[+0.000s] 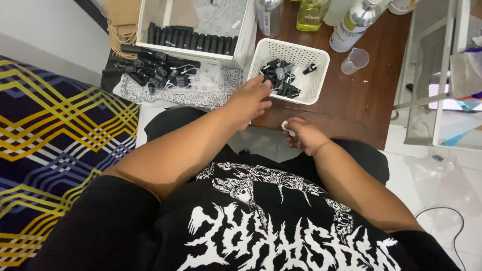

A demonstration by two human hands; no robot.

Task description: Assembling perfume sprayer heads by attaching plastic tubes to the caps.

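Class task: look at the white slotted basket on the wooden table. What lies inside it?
Inside the white basket lie small black caps. The left hand reaches over its near rim, covering anything beneath the fingers.

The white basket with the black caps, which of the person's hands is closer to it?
Left. The left hand reaches the near rim of the white basket, fingers at the black caps. The right hand sits lower, pinching a small white piece.

Dark wood table (371,95), white tiled floor (427,185), plaid bedcover (55,145) at left, white wall (45,30), bright light.
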